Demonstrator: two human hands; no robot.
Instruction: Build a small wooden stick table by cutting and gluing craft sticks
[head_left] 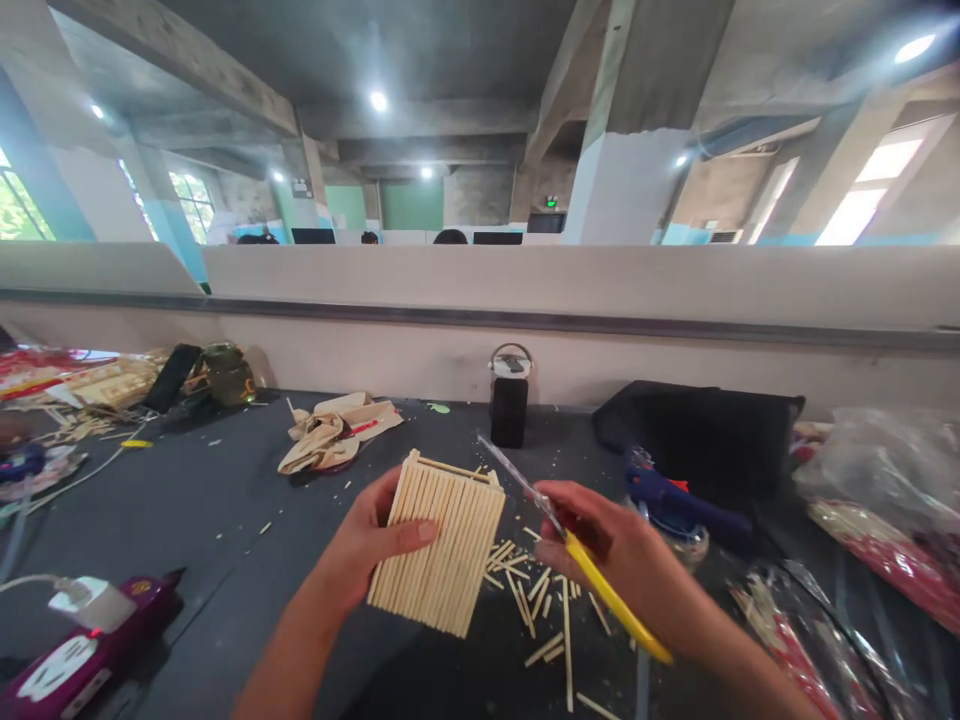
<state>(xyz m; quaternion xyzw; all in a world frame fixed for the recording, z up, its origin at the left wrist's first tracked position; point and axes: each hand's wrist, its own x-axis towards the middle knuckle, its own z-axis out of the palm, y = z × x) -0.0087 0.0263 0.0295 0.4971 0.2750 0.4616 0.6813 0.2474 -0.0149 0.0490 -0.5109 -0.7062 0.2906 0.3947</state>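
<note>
A panel of pale wooden sticks laid side by side point(442, 550) is held up in my left hand point(390, 540), the thumb flat across its face. Along its top edge runs a crosswise stick. My right hand point(592, 530) is closed around a tool with a yellow handle point(615, 600) and a narrow metallic front part, whose tip points up and left, just right of the panel's top corner. The tool's exact kind is unclear. Below and between the hands, short cut sticks point(536, 590) lie scattered on the dark table point(225, 600).
A crumpled brown bag point(337, 430) and a black device point(509, 410) stand towards the partition point(450, 360). At right are a blue glue gun point(682, 500) and plastic bags point(885, 540); at left, a purple power strip point(90, 650) and a jar point(229, 375).
</note>
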